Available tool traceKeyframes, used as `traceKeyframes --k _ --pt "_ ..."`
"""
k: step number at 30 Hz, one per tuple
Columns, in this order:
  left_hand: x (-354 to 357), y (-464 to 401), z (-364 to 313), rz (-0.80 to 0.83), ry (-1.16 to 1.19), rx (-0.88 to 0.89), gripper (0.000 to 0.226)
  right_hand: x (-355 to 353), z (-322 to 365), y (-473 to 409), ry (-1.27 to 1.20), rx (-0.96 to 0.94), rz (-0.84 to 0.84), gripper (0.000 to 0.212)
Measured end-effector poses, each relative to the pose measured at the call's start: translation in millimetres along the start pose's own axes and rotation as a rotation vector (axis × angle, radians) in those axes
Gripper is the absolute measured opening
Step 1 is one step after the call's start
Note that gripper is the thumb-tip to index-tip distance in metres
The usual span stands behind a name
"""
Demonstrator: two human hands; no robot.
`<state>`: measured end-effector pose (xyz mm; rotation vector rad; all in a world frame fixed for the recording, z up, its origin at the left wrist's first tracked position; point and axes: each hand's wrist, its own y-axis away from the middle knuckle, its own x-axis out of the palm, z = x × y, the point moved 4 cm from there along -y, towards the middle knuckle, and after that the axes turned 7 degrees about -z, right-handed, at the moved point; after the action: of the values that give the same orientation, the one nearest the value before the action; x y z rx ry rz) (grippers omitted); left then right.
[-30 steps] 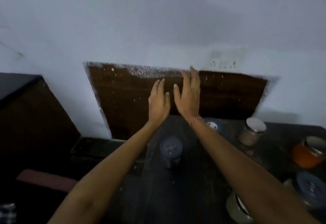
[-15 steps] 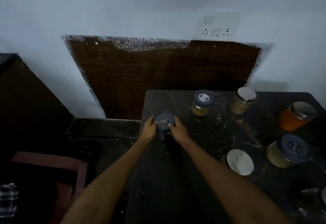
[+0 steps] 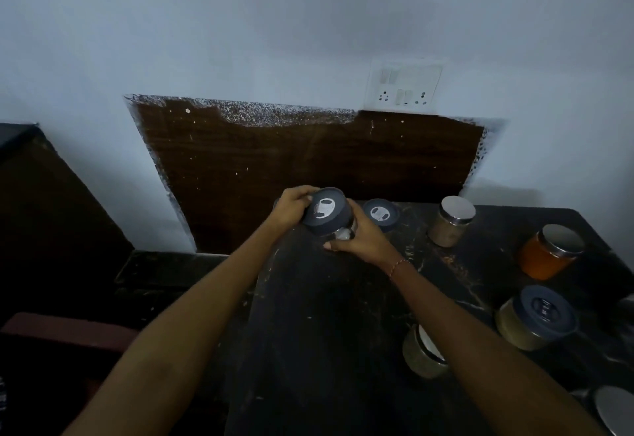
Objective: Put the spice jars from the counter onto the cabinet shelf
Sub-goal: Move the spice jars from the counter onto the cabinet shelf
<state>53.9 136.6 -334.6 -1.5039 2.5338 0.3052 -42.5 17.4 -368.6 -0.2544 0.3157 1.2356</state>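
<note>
We hold one blue-lidded jar (image 3: 327,215) in both hands above the far left part of the dark table (image 3: 326,332).

Our left hand (image 3: 291,207) curls round its far left side and our right hand (image 3: 356,240) grips its near right side, the jar tilted. Further right on the table stand another blue-lidded jar (image 3: 380,214), a steel-lidded jar (image 3: 451,220) and an orange jar (image 3: 549,252).

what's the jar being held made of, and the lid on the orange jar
Held jar: body looks like clear glass or plastic, pale contents showing through; its dark blue lid looks like matte plastic. Both hands, left hand and right hand, hold it. Orange jar: lid looks like brushed metal, a grey sheen.
</note>
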Motion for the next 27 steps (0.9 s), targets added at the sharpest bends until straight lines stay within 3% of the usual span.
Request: traceKeyframes --k 4,9,12,15,19,22,27 --pt "-3 -3 -48 0.084 0.126 0.029 0.032 -30 30 -4 0.050 -0.095 -0.073 0.089" --pt "7 14 -91 -0.140 0.562 0.043 0.031 -57 87 -1 0.035 -0.237 -0.471 0.084" --pt "35 43 -98 -0.241 0.532 0.204 0.028 -70 114 -4 0.082 -0.259 -0.656 0.082" --pt "56 55 -118 -0.151 0.560 0.323 0.025 -79 134 -4 0.158 -0.261 -0.764 0.075" --pt "46 50 -145 -0.136 0.567 0.324 0.045 -89 148 0 0.180 -0.318 -0.695 0.080" --pt "30 40 -152 -0.145 0.599 0.253 0.055 -104 159 3 -0.022 -0.335 -0.525 0.068" --pt "18 34 -175 -0.130 0.670 0.271 0.043 -123 179 6 -0.221 -0.347 -0.389 0.052"
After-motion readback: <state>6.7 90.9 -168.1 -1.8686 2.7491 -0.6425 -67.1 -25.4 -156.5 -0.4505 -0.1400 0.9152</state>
